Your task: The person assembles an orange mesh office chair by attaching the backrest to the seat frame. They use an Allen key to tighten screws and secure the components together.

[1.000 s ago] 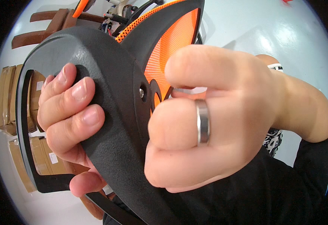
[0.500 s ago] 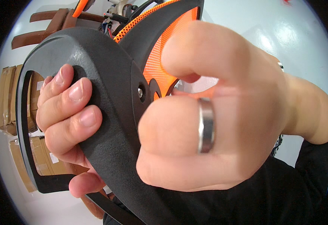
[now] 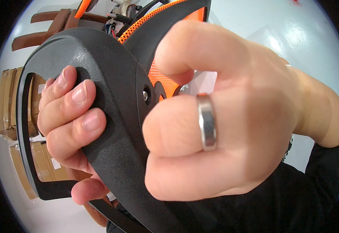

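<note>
A black plastic chair frame part (image 3: 117, 139) runs slantwise through the middle, with a looped black armrest (image 3: 24, 128) on its left. My left hand (image 3: 70, 112) is wrapped around the frame from the left, fingertips pressed on its surface. In a round recess on the frame sits a metal screw head (image 3: 145, 95). Just right of that recess my right hand (image 3: 220, 120), wearing a silver ring, is closed with curled fingers. Whatever it grips is hidden behind the fingers. Orange mesh (image 3: 162, 75) in a black frame shows behind this hand.
Cardboard boxes (image 3: 7, 103) are stacked at the far left. Brown padded pieces (image 3: 55, 27) lie at the upper left, beside dark and metal parts. A glossy pale floor (image 3: 293, 39) spreads at the upper right. My black clothing fills the lower right.
My right hand has turned slightly, its upper curled finger shifting left across the orange mesh and the ring moving up and left. My left hand and the chair part stay nearly still.
</note>
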`<action>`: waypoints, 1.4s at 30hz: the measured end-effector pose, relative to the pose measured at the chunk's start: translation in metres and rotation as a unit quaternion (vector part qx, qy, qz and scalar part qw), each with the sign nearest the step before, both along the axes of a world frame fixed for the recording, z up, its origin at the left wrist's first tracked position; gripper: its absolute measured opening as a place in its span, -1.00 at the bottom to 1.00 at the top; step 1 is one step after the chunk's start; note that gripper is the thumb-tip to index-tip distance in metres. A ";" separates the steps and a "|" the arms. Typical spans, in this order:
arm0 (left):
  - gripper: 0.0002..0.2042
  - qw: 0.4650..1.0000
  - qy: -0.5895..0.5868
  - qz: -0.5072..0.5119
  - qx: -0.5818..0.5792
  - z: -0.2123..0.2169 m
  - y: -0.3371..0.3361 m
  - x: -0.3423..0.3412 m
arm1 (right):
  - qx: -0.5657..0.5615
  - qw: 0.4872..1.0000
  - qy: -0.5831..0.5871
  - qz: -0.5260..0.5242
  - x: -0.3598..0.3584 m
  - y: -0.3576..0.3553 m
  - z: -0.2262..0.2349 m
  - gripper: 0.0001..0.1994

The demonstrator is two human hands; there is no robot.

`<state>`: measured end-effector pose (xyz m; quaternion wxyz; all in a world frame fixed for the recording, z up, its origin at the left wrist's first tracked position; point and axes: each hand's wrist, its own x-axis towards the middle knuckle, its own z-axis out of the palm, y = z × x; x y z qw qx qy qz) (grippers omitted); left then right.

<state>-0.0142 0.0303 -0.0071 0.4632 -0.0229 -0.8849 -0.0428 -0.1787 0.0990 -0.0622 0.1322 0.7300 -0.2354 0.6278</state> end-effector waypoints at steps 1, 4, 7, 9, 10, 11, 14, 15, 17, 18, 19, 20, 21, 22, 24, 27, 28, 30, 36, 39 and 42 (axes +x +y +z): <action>-0.29 1.000 0.001 0.002 -0.001 0.000 0.000 0.001 | 0.000 1.000 -0.001 0.001 0.000 0.000 -0.001 -0.80; -0.29 1.000 -0.003 0.013 -0.004 0.000 0.001 0.003 | -0.001 1.000 -0.004 -0.002 0.002 0.000 -0.002 -0.79; -0.29 1.000 -0.006 0.010 -0.003 0.001 0.001 0.003 | 0.001 1.000 -0.005 -0.008 0.002 0.003 -0.001 -0.79; -0.29 1.000 -0.004 -0.001 -0.001 0.000 -0.001 0.002 | 0.009 1.000 -0.002 -0.012 0.004 0.008 -0.001 -0.79; -0.29 1.000 -0.004 -0.005 0.000 0.000 -0.002 0.002 | 0.009 1.000 -0.001 -0.017 0.003 0.009 -0.001 -0.79; -0.29 1.000 -0.006 -0.007 0.000 0.001 -0.003 0.002 | 0.009 1.000 0.001 -0.023 0.003 0.011 0.000 -0.79; -0.29 1.000 -0.004 0.003 0.008 0.001 0.000 0.005 | 0.001 1.000 -0.001 -0.017 0.003 0.012 -0.001 -0.79; -0.29 1.000 -0.004 0.006 0.010 0.002 0.001 0.004 | -0.003 1.000 -0.001 -0.018 0.002 0.013 -0.001 -0.79; -0.29 1.000 -0.011 0.013 0.010 0.004 0.004 0.004 | -0.013 1.000 -0.003 -0.019 0.002 0.015 -0.002 -0.79; -0.29 1.000 -0.015 0.011 0.008 0.002 0.002 0.005 | -0.017 1.000 0.000 -0.024 0.002 0.014 -0.005 -0.79; -0.28 1.000 -0.019 0.008 0.006 -0.001 -0.001 0.005 | -0.022 0.999 0.003 -0.032 0.002 0.013 -0.008 -0.79; -0.28 1.000 -0.025 0.001 0.001 -0.003 -0.007 0.006 | -0.036 0.998 0.003 -0.046 0.001 0.010 -0.010 -0.79; -0.28 1.000 -0.022 -0.009 0.004 -0.008 -0.011 0.003 | -0.043 0.997 0.006 -0.062 0.002 0.007 -0.014 -0.79; -0.29 1.000 -0.018 -0.022 0.006 -0.014 -0.016 -0.001 | -0.050 0.995 0.012 -0.080 0.000 0.003 -0.019 -0.79; -0.28 0.999 -0.035 0.023 -0.011 0.009 0.009 0.010 | -0.108 0.992 -0.031 -0.051 0.016 0.000 -0.011 -0.79; -0.28 1.000 -0.021 0.016 -0.001 0.002 0.007 0.008 | -0.143 0.986 -0.041 -0.081 0.026 -0.008 -0.018 -0.79; -0.28 1.000 -0.019 0.014 0.004 -0.001 0.004 0.007 | -0.144 0.985 -0.042 -0.087 0.026 -0.009 -0.022 -0.79; -0.28 1.000 -0.017 0.007 0.014 -0.006 0.000 0.005 | -0.139 0.986 -0.016 -0.089 0.025 -0.010 -0.027 -0.78; -0.32 0.999 -0.023 0.009 0.035 0.002 0.013 0.010 | -0.113 0.988 -0.083 -0.068 0.044 -0.005 -0.029 -0.79; -0.31 0.999 0.014 -0.025 0.027 -0.011 -0.001 0.000 | -0.060 0.987 -0.135 -0.066 0.056 -0.001 -0.041 -0.85; -0.29 0.995 0.063 0.007 0.083 -0.012 0.015 -0.004 | -0.003 0.980 -0.199 0.012 0.073 0.010 -0.047 -0.89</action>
